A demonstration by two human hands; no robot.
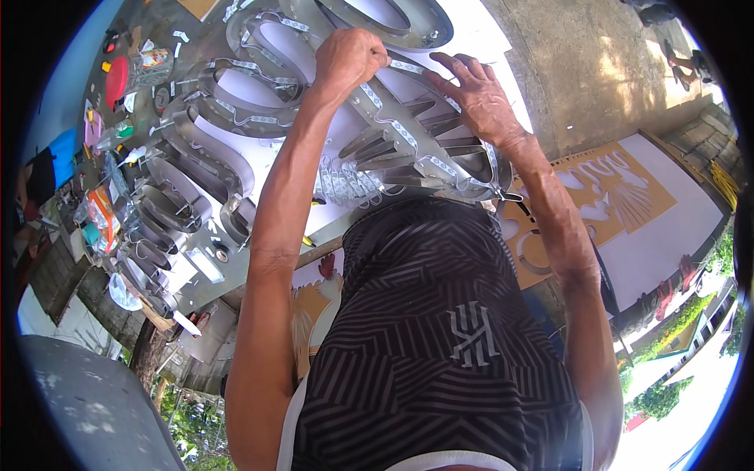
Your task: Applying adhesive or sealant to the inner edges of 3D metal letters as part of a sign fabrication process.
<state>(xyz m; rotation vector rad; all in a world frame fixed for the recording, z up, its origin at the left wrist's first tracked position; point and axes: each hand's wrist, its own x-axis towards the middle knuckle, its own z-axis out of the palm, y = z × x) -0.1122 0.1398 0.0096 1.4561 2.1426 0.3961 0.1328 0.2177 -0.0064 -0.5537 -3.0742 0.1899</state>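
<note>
A white LED strip (404,133) winds through grey sheet-metal letter shells (373,125) on the table before me. My left hand (349,59) is closed in a pinch at the strip's upper part, by the far side of a shell; its fingertips are partly hidden. My right hand (479,98) hovers or rests just to the right, palm down with fingers apart, its fingertips near the same stretch of strip and the shell's edge. Whether they touch it I cannot tell. A bundle of clear wire or strip (345,184) lies below the left wrist.
More curved metal shells (212,157) crowd the table's left, some lined with LED strips. A red lid (116,81), a clear jar (151,67), bottles and plastic bags (102,216) stand at the far left. A brown cut-out template sheet (640,192) lies on a white panel at right.
</note>
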